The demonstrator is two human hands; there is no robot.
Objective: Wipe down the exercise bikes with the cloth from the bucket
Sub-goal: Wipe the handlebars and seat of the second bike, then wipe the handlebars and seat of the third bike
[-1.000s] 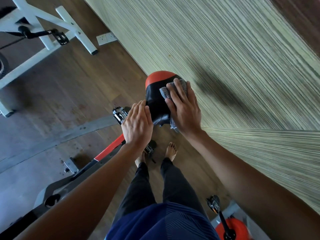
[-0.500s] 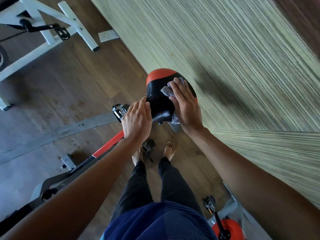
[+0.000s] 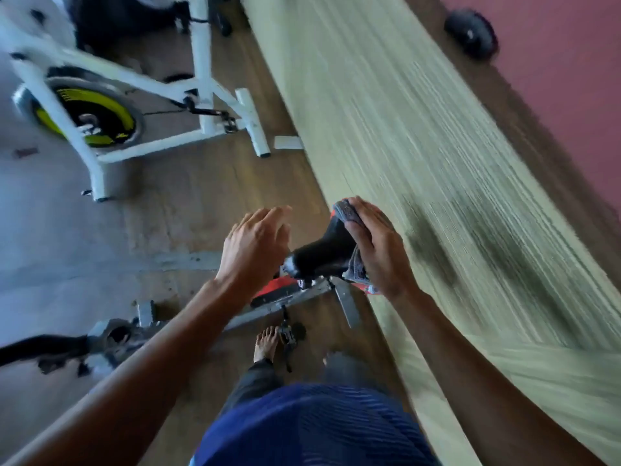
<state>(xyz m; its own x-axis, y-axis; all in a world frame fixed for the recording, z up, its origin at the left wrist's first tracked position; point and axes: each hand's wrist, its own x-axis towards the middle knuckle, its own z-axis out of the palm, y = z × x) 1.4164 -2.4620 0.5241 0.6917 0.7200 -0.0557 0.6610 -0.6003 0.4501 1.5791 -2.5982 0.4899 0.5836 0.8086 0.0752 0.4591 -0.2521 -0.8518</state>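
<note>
The black and red saddle (image 3: 322,252) of the red-framed exercise bike (image 3: 282,299) sits just in front of me. My right hand (image 3: 378,250) presses a grey cloth (image 3: 346,211) against the saddle's right side, and the cloth's lower end hangs out under my palm. My left hand (image 3: 257,242) hovers beside the saddle's left side with its fingers spread and nothing in it. The frame is blurred by motion. No bucket is in view.
A white exercise bike (image 3: 141,105) with a black and yellow flywheel stands at the upper left. A pale striped wall (image 3: 420,136) runs along the right. My bare foot (image 3: 265,343) stands by the bike's pedal (image 3: 289,334) on the wooden floor. A dark round object (image 3: 470,33) lies at the top right.
My left hand has come off the saddle and opened. The view has swung upward, bringing the white bike's flywheel into sight. My right hand still holds the cloth on the saddle.
</note>
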